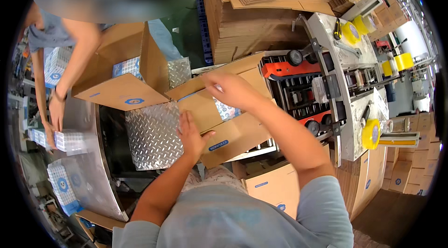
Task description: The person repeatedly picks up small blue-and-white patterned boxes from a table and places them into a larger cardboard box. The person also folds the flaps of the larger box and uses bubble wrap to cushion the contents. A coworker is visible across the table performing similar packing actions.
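In front of me lies a brown carton point(199, 109) with several flaps up. Through a gap in it, a white packet with a blue pattern point(227, 109) shows. My left hand point(190, 137) is open, its fingers resting on the carton's near left side beside a near flap point(233, 141). Over the far side reaches my right hand point(227, 90), fingers curled in at the far flap's edge; what they hold, if anything, is hidden.
A diamond-plate metal sheet point(154, 136) lies left of the carton. Beyond it stands an open carton point(135, 90). At far left a co-worker's hands point(56, 117) touch blue-white packs point(70, 140). A taping machine with orange side belts point(294, 68), yellow tape rolls point(371, 133) and stacked cardboard point(261, 24) lie right and beyond.
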The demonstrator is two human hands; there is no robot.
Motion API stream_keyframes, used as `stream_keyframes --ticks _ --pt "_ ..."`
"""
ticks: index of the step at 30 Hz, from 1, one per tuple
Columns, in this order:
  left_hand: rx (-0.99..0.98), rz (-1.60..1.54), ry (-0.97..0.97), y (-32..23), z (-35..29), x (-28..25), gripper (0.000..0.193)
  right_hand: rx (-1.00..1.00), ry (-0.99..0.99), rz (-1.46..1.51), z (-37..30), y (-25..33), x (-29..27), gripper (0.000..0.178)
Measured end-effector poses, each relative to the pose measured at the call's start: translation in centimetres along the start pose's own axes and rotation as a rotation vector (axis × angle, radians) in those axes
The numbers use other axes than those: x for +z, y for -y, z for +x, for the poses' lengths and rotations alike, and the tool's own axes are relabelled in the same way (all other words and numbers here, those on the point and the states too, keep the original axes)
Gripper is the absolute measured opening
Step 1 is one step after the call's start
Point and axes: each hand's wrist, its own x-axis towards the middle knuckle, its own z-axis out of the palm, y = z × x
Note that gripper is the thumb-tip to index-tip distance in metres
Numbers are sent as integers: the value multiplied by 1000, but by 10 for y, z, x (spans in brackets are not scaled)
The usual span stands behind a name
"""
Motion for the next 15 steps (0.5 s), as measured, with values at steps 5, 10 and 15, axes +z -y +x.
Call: stream_keyframes --ticks 5,10,15 --pt "-342 -470 -29 7 -22 24 113 -179 -680 -433 12 -27 32 43" --pt "-308 -730 -103 6 -37 38 100 -5 -277 -403 -119 -77 116 65" --pt "-382 -935 -177 -1 -19 67 60 9 -209 -459 -134 -113 103 68"
